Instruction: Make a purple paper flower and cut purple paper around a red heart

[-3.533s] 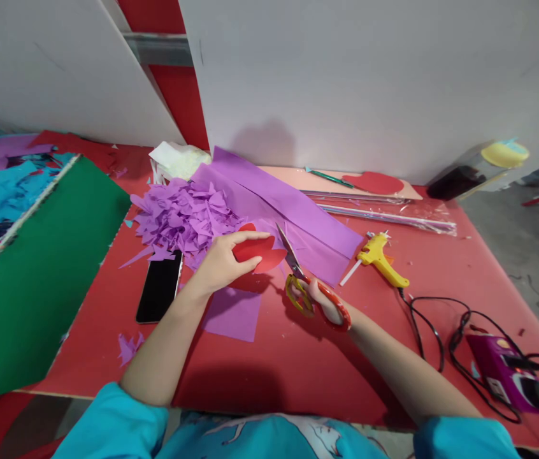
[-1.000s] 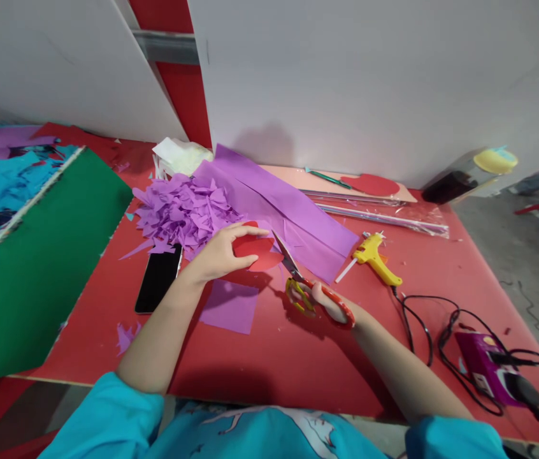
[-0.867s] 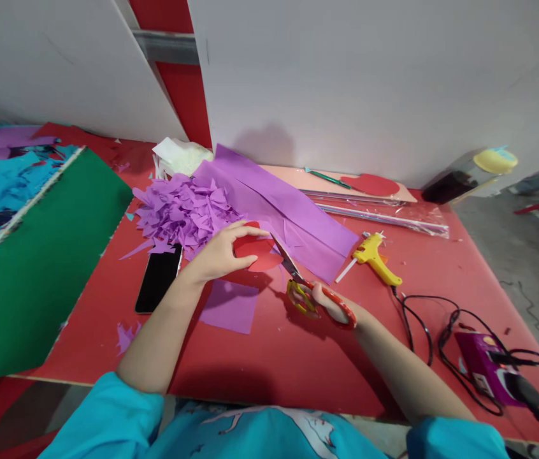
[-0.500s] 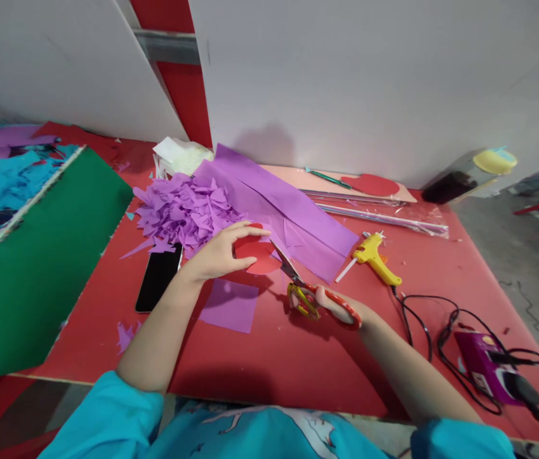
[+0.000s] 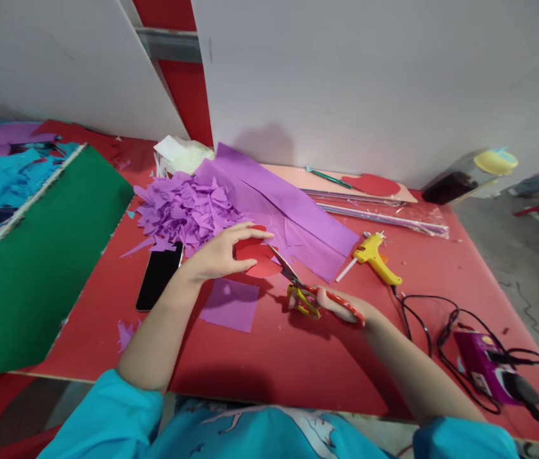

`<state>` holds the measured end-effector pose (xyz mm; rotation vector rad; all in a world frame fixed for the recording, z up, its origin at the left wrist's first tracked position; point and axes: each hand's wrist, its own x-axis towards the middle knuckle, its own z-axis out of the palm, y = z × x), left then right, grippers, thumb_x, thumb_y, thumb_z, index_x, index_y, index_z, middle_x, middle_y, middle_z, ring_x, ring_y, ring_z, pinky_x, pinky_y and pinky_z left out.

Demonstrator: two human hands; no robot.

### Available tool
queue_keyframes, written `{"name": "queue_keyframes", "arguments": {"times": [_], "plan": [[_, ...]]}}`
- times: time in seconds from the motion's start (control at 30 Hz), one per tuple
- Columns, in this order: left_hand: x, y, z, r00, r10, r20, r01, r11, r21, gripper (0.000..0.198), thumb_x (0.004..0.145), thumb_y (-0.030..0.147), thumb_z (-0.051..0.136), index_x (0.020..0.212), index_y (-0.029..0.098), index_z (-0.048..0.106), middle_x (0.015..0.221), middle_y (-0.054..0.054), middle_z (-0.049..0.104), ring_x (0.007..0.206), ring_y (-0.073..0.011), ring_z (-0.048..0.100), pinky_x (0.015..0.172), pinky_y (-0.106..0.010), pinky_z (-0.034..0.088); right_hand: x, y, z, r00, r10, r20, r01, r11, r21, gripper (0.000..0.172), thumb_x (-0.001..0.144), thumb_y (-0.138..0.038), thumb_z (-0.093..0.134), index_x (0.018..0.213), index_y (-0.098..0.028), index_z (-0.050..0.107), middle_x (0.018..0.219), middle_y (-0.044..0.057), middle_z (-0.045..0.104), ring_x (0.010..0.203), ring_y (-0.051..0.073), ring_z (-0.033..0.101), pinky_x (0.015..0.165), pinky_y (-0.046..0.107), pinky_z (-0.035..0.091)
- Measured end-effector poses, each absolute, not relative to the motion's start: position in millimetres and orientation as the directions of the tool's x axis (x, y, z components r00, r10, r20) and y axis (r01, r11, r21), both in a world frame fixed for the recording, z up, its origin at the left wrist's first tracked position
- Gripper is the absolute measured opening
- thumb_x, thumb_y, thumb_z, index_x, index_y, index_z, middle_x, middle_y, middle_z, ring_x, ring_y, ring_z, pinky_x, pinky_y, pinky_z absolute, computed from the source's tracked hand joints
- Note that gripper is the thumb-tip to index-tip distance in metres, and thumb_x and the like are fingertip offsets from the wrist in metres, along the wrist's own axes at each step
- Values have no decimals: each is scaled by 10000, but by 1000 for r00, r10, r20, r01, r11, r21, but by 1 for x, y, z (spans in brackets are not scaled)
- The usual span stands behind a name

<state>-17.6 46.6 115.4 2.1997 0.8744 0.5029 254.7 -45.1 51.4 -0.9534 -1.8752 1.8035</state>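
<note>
My left hand (image 5: 216, 256) pinches a rounded piece of red paper (image 5: 260, 260) between thumb and fingers, above the red table. In my right hand (image 5: 329, 305) is a pair of scissors (image 5: 293, 275) with one red and one yellow handle loop. The blades point up and left and meet the right edge of the red paper. Below the left hand lies a square of purple paper (image 5: 230, 306). A heap of cut purple paper pieces (image 5: 188, 210) is just beyond my left wrist, partly over a black phone (image 5: 158, 277).
Long purple sheets (image 5: 293, 213) lie behind the hands. A yellow glue gun (image 5: 374, 258) rests at right, its black cable running to a purple power box (image 5: 484, 366). A green board (image 5: 44, 268) leans at left. A dark bottle (image 5: 451, 187) stands near the wall.
The scissor blades appear slightly more closed at the paper's edge, with the handle loops shifted a little right. My left hand keeps its hold on the red paper, almost unmoved.
</note>
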Motion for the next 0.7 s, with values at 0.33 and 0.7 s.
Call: {"name": "queue_keyframes", "arguments": {"times": [0.33,0.7], "plan": [[-17,47,115,705,706,76,442,-520,731,506,720,156,584,1221,219,544,1304,-43,546,1319,-231,354,1104,-421,274,253,-46,53,-699,688,-192,206,-63,-977,616,882,-638,201,987,-177,595,682,16,477,744,179,502,775,354,435],[-17,47,114,697,714,68,473,-530,704,510,718,148,573,1222,221,543,1305,-45,544,1311,-231,366,1100,-417,284,248,-44,47,-730,669,-139,96,-101,-990,541,895,-620,164,731,-198,460,666,6,420,643,155,397,699,343,396]]}}
